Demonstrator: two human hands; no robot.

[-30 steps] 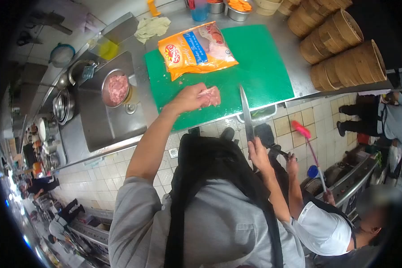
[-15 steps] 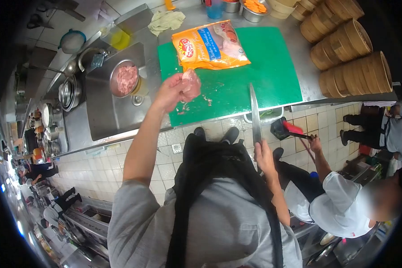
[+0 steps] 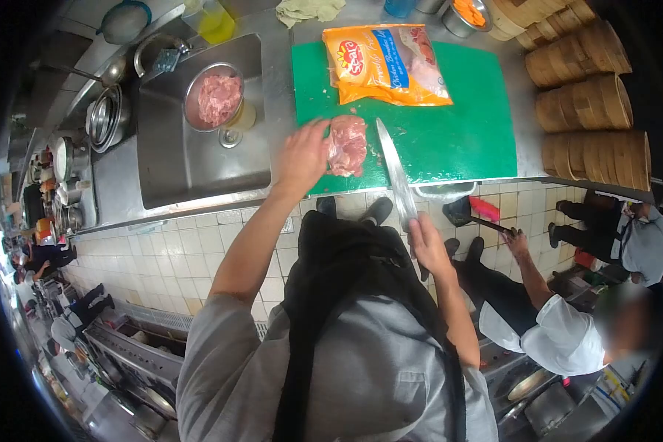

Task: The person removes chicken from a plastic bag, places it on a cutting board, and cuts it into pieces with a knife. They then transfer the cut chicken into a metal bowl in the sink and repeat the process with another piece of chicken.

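Observation:
A boneless piece of raw chicken (image 3: 348, 146) lies flat near the left front of the green cutting board (image 3: 479, 140). My left hand (image 3: 303, 156) is beside it, fingers stretched out and touching its left edge. In my right hand (image 3: 429, 244) is a long kitchen knife (image 3: 395, 168), gripped by the handle. Its blade points away from me over the board's front edge, with the tip to the right of the chicken and apart from it. Behind the chicken rests an orange chicken package (image 3: 387, 65).
Left of the board, a metal bowl of raw meat (image 3: 217, 99) stands in the sink (image 3: 199, 177). Stacked bamboo steamers (image 3: 597, 158) line the right side. Behind are a cloth (image 3: 309, 9) and a bowl of orange slices (image 3: 468, 16). A co-worker (image 3: 560, 324) stands close on my right.
The chicken, held up in my left hand before, now lies spread on the board. My left fingers have straightened from their grip. The knife stays in my right hand; the view has shifted.

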